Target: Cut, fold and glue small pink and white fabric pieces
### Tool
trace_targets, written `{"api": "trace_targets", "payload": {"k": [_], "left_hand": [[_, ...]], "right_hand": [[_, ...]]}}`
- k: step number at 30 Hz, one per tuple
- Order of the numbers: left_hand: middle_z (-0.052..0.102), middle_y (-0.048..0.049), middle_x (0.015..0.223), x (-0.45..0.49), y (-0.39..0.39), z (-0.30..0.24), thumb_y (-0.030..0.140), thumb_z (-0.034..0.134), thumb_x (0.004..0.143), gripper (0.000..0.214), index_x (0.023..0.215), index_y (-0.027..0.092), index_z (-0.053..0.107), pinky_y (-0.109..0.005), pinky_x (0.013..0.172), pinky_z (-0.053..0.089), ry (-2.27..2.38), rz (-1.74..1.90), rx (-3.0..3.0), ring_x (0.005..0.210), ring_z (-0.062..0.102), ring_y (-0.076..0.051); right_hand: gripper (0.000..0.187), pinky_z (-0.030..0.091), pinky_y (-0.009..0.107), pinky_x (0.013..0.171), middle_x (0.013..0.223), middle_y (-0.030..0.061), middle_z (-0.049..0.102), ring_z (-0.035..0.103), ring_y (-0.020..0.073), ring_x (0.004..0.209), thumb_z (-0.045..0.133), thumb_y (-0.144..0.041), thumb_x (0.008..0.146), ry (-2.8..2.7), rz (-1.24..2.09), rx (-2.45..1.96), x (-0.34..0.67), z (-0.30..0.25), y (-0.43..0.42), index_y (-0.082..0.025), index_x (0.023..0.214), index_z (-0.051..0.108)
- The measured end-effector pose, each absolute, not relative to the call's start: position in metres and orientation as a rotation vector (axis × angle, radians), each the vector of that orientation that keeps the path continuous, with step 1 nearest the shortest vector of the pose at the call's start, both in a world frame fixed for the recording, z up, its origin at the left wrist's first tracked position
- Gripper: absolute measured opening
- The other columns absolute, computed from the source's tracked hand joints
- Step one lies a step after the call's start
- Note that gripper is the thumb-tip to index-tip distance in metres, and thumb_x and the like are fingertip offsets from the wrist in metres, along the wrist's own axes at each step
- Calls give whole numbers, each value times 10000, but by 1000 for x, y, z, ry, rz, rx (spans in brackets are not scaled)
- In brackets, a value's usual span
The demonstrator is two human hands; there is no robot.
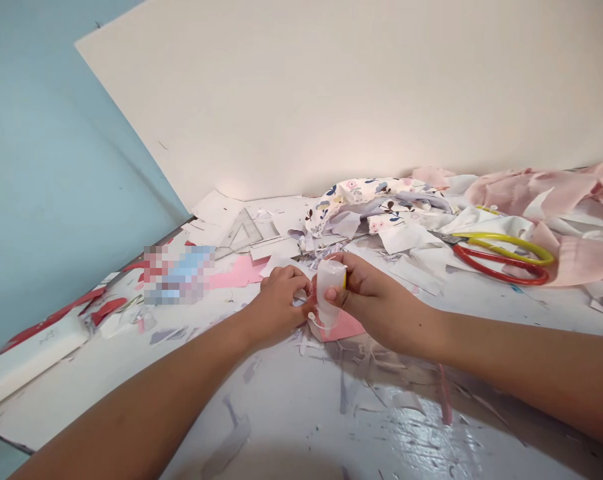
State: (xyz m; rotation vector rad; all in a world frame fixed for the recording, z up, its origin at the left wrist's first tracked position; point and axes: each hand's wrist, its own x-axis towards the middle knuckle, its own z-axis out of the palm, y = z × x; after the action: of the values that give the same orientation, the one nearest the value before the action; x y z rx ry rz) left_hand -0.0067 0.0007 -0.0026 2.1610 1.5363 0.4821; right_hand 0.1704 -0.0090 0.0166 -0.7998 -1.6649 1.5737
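Head view: the right hand wraps a bottle above pink paper. The left hand curls alongside, its hold unclear. Bottle work looks underway, unfinished.

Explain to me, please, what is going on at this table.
A person is handling a whitish bottle, held in the right hand. The left hand is close beside it; whether it grips anything is unclear. A pink piece shows near the bottle's lower end. Scissors lie to the right among scraps, and a clear set square lies farther back.
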Motion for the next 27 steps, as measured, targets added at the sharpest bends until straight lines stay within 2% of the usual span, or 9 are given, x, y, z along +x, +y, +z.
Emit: {"api": "trace_targets", "payload": {"k": [7, 13, 20, 27], "left_hand": [[526, -6, 955, -7, 2, -4, 279, 485, 705, 74, 713, 237, 544, -380, 825, 377, 1526, 489, 2185, 1005, 419, -237], [522, -7, 996, -8, 3, -5, 294, 488, 710, 108, 778, 254, 562, -369, 837, 385, 1533, 483, 2180, 1043, 408, -234], [511, -9, 1007, -8, 2, -4, 343, 487, 734, 117, 754, 247, 551, -386, 871, 373, 1532, 477, 2195, 1040, 410, -230], [499, -16, 1014, -8, 1, -2, 351, 491, 737, 123, 769, 251, 555, -403, 869, 376, 1545, 465, 2169, 1049, 404, -239]], "right_hand": [[105, 405, 378, 788, 857, 0, 552, 540, 184, 844, 451, -252, 860, -1716, 1498, -879, 173, 18, -6, -239, 959, 418], [80, 395, 367, 778, 793, -21, 517, 516, 171, 781, 461, -267, 849, -1773, 1426, -877, 176, 18, -4, -239, 916, 428], [50, 397, 357, 746, 781, -20, 545, 547, 190, 805, 461, -274, 846, -1782, 1372, -926, 181, 17, -1, -235, 870, 439], [144, 411, 351, 722, 800, 1, 588, 557, 212, 827, 523, -288, 804, -1790, 1320, -993, 182, 24, -3, -240, 930, 473]]}}
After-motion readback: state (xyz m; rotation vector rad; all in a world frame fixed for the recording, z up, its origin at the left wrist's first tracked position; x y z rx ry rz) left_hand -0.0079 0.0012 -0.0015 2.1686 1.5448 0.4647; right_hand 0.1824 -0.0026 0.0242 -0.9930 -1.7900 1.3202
